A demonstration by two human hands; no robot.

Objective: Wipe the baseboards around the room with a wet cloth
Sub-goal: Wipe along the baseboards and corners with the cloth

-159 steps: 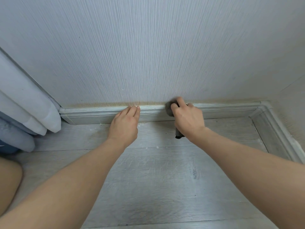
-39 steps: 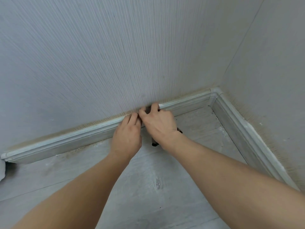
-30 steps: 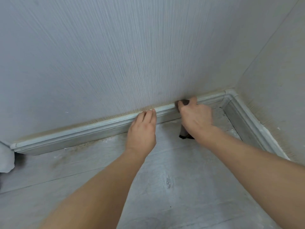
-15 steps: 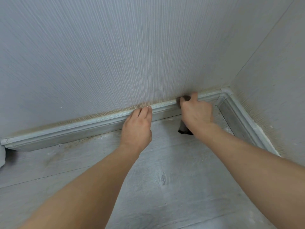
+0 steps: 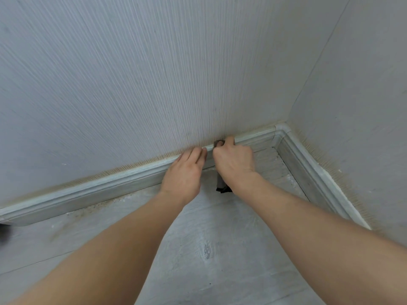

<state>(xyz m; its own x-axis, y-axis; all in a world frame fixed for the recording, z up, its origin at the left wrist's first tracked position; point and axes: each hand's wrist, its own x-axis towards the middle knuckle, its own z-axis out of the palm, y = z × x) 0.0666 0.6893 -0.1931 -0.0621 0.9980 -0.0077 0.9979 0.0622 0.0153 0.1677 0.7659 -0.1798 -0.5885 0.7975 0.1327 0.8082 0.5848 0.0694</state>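
baseboard (image 5: 114, 186) bears no writing; right hand (image 5: 234, 161) presses dark cloth (image 5: 221, 183).

The pale grey baseboard (image 5: 99, 190) runs along the foot of the wall to a rounded corner piece, then turns along the right wall. A dark cloth (image 5: 221, 183) is pressed against it near the corner, one end trailing to the floor.

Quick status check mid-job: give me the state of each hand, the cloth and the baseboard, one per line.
Right hand: grips the cloth, pressing it on the baseboard's top edge.
Left hand: fingers straight, resting on the baseboard, holding nothing.
Cloth: dark, bunched, mostly hidden; one end hangs below the hand.
Baseboard: fixed to wall; grime along its foot at left.
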